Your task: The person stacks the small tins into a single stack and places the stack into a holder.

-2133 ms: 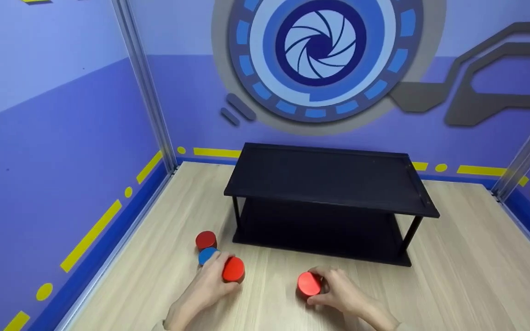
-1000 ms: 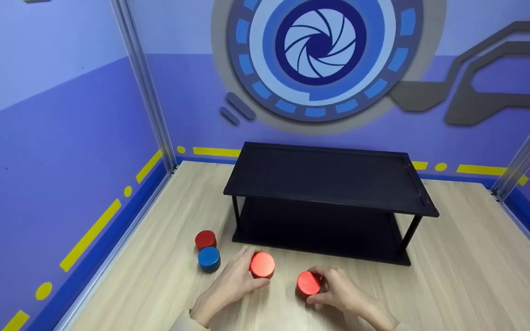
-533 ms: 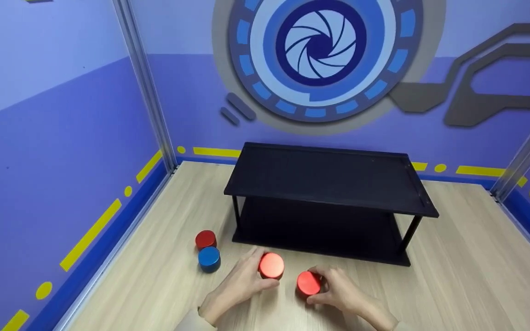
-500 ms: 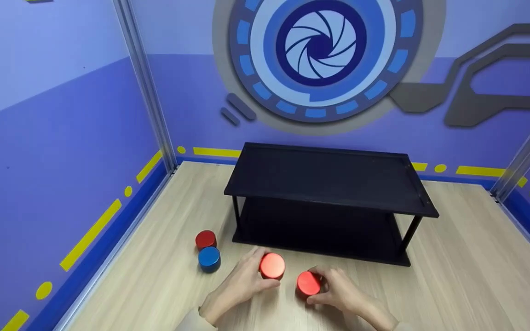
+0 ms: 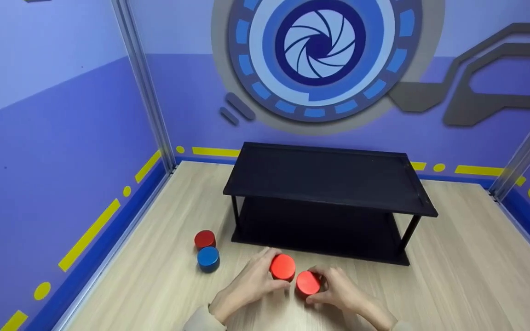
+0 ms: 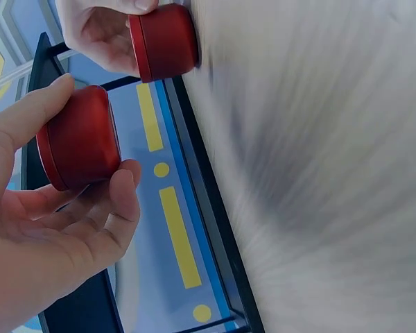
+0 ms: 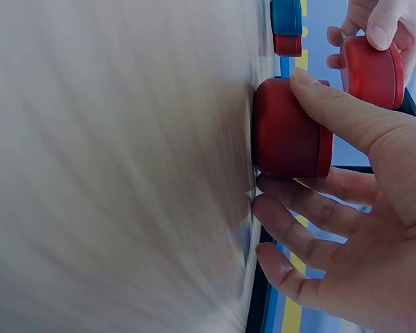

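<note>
In the head view my left hand [image 5: 252, 281] grips a red round lidded tin [image 5: 283, 267] by its sides. The left wrist view has that tin [image 6: 80, 139] raised off the table, thumb on one side and fingers on the other. Close to its right, a second red tin [image 5: 308, 283] stands on the table, held between the thumb and fingers of my right hand [image 5: 342, 290]. The right wrist view shows this tin [image 7: 288, 128] with its base at the tabletop. Part of its far side is behind my fingers.
A black two-tier shelf [image 5: 329, 177] stands behind both hands on the wooden table [image 5: 467, 239]. To the left, a blue tin [image 5: 208, 259] sits in front of a darker red tin [image 5: 205, 239]. Blue-purple panels [image 5: 187, 96] wall in the table.
My left hand has carried its red tin rightward, away from the blue tin and up close to the other held tin. The right hand and its tin have stayed in place.
</note>
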Demonstrator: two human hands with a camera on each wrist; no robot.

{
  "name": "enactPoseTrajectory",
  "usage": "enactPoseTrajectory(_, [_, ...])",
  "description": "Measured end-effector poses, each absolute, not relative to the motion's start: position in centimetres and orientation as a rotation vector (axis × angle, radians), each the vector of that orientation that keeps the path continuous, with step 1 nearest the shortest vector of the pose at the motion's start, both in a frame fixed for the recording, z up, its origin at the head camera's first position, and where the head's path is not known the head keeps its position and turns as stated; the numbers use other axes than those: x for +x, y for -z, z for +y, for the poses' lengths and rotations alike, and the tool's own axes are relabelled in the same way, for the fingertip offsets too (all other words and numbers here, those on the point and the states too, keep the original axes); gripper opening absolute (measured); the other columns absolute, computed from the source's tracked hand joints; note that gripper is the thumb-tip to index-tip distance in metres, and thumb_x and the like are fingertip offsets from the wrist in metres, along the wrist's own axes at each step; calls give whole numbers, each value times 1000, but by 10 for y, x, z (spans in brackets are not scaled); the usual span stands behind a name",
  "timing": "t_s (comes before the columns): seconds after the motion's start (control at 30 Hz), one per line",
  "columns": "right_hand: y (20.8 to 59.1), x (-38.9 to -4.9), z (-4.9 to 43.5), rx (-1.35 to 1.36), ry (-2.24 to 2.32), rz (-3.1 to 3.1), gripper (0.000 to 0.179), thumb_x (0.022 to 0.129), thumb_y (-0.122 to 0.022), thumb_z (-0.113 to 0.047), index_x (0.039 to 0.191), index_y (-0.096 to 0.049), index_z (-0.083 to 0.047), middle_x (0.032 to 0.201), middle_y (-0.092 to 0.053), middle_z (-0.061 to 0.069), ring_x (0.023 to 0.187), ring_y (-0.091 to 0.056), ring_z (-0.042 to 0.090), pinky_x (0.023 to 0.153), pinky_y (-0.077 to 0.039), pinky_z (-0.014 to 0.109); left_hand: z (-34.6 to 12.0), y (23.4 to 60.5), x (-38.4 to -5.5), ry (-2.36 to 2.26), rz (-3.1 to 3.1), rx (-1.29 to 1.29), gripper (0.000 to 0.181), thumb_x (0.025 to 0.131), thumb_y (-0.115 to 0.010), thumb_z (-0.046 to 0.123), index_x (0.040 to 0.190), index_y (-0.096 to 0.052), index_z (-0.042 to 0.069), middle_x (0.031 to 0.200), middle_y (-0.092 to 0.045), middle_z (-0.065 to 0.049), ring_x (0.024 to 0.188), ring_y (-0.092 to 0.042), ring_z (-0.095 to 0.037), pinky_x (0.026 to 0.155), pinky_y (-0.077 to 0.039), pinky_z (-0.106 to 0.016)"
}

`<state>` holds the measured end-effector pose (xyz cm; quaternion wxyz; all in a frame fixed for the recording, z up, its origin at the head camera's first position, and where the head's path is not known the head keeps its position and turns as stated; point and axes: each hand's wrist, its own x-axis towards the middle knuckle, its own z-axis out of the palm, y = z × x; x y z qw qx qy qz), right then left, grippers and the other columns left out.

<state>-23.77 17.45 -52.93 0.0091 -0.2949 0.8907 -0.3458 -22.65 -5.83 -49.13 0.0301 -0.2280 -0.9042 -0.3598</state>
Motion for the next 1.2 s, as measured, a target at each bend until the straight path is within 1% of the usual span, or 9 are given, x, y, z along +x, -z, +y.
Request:
enactPoseTrajectory(0.23, [530,-239,175,-913,1097,2759,49,60,-81,-27,101,-63,-7,83,-63,-6,71,-54,2,60,-45,20,-49,492,-227,1155,-2779,-761,54,67,-78,28,112,-51,16,104,-52,9,92,-52,-5,77,-47,-20])
enactPoseTrajectory(0.57, [529,-243,175,-913,1105,2763,47,61,-81,-27,100,-63,-8,79,-63,-7,67,-54,3,58,-45,20,-46,494,-229,1125,-2771,-802,55,67,-78,28,113,-52,15,106,-52,7,94,-53,-6,79,-46,-22])
enactPoseTrajectory(0.87, [530,-250,178,-951,1122,2797,47,60,-81,-25,98,-63,-4,81,-64,-3,69,-56,4,60,-45,19,-44,493,-232,1124,-2800,-762,56,67,-78,28,115,-51,15,105,-52,8,94,-52,-5,80,-46,-22])
enactPoseTrajectory(1.2, [530,-254,179,-949,1127,2790,47,61,-81,-25,98,-63,-5,81,-65,-2,69,-58,8,60,-47,21,-33,493,-242,1135,-2771,-779,60,68,-77,28,118,-50,9,105,-52,5,92,-53,-5,80,-46,-22])
